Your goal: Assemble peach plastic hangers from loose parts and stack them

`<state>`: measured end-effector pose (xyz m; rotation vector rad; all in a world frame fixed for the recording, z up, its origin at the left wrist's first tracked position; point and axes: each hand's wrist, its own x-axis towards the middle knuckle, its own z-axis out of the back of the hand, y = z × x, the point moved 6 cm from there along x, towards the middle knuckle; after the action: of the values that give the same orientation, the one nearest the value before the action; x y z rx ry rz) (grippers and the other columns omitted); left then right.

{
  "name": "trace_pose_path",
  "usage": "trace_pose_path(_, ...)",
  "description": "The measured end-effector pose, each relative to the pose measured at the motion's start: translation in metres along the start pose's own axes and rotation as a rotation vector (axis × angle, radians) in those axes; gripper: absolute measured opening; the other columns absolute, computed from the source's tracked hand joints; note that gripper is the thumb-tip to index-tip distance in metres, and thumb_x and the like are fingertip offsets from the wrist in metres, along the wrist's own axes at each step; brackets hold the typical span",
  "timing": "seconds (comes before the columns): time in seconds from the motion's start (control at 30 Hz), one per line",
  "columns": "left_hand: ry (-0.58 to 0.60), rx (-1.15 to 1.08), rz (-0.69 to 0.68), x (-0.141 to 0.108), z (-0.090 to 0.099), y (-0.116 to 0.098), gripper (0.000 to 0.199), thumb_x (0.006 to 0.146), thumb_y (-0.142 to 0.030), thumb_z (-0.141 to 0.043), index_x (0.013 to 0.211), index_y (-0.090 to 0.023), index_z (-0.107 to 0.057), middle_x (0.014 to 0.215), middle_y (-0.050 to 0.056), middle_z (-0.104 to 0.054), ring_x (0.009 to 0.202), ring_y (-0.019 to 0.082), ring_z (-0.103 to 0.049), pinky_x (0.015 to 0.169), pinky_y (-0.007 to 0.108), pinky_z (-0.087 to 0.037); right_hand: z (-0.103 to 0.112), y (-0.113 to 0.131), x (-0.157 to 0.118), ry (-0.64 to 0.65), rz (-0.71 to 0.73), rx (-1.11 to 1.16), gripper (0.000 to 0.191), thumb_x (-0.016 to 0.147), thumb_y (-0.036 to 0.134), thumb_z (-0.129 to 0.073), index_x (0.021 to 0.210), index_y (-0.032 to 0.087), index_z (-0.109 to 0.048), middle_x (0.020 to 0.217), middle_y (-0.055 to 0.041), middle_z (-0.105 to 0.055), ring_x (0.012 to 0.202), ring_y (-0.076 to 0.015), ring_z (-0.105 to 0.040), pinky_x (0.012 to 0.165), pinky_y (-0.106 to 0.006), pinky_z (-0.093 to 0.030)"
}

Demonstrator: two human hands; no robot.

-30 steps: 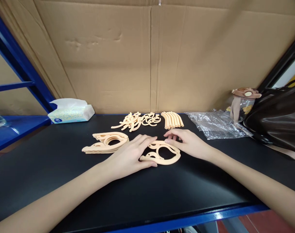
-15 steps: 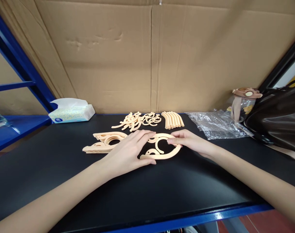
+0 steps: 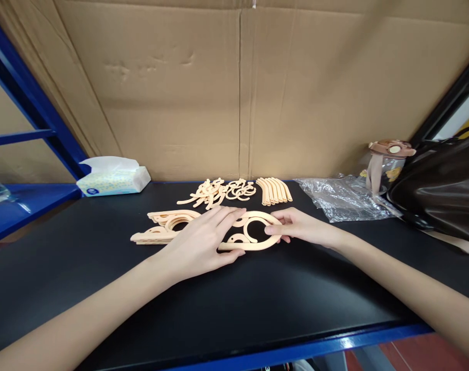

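Note:
A beige plastic folding hanger [image 3: 260, 247], with curved arms and an inner C-shaped hook, lies between my hands just above or on the black tabletop. My left hand [image 3: 205, 239] spans its left end, fingers along the far edge and thumb by the near edge, hiding that end. At the rounded right end, my right hand [image 3: 290, 226] pinches the frame between thumb and fingers. Left of my left hand rests a stack of similar beige hangers [image 3: 153, 237], partly covered by that hand.
Behind my hands lie a loose pile of beige hook pieces [image 3: 211, 191] and a row of curved beige arms [image 3: 273, 190]. A tissue pack [image 3: 113, 180] is back left. Clear plastic bags [image 3: 342, 198], a bottle [image 3: 386, 165] and a dark bag [image 3: 443, 190] occupy the right.
The hanger has shifted slightly left, and its rounded right end looks drawn closer together. My right hand has moved a little left with it; my left hand is almost still.

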<state>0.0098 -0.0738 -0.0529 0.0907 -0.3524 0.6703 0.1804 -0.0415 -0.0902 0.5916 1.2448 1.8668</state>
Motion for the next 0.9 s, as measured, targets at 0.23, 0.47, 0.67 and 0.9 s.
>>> trace_pose_path(0.23, -0.031, 0.069, -0.065, 0.000, 0.001, -0.005, 0.057, 0.081, -0.032, -0.054, 0.133, -0.014, -0.039, 0.131, 0.010, -0.048, 0.121, 0.025, -0.043, 0.102, 0.038, -0.037, -0.005, 0.000, -0.003, 0.040, -0.033, 0.114, 0.030, 0.076, 0.042, -0.066, 0.071, 0.014, -0.056, 0.058, 0.0029, -0.055, 0.050, -0.0060, -0.045, 0.049, -0.019, -0.035)
trace_pose_path(0.47, -0.061, 0.056, -0.084, -0.001, 0.000, -0.005, 0.061, 0.082, -0.038, -0.057, 0.134, -0.014, -0.036, 0.130, 0.012, -0.049, 0.120, 0.027, -0.044, 0.102, 0.041, -0.038, -0.010, 0.006, -0.004, 0.050, -0.014, 0.146, 0.028, 0.076, 0.041, -0.067, 0.074, 0.014, -0.058, 0.058, 0.0030, -0.055, 0.052, -0.0066, -0.046, 0.048, -0.019, -0.035)
trace_pose_path(0.67, 0.003, 0.032, -0.041, -0.002, -0.001, -0.007, 0.064, 0.082, -0.040, -0.059, 0.137, -0.018, -0.034, 0.132, 0.010, -0.048, 0.120, 0.026, -0.045, 0.098, 0.038, -0.040, -0.012, 0.004, -0.001, 0.041, 0.045, 0.074, 0.041, 0.081, 0.055, -0.056, 0.080, 0.014, -0.061, 0.059, 0.0008, -0.057, 0.049, -0.0077, -0.046, 0.048, -0.021, -0.035)
trace_pose_path(0.9, 0.023, 0.093, 0.180, 0.010, 0.041, 0.042, 0.068, 0.077, -0.052, -0.056, 0.133, -0.019, -0.041, 0.125, 0.010, -0.054, 0.111, 0.028, -0.053, 0.089, 0.036, -0.044, 0.003, -0.011, 0.007, -0.119, -0.055, 0.107, 0.069, 0.087, 0.069, -0.021, 0.084, 0.013, -0.062, 0.057, -0.0031, -0.060, 0.044, -0.0088, -0.046, 0.042, -0.021, -0.026)
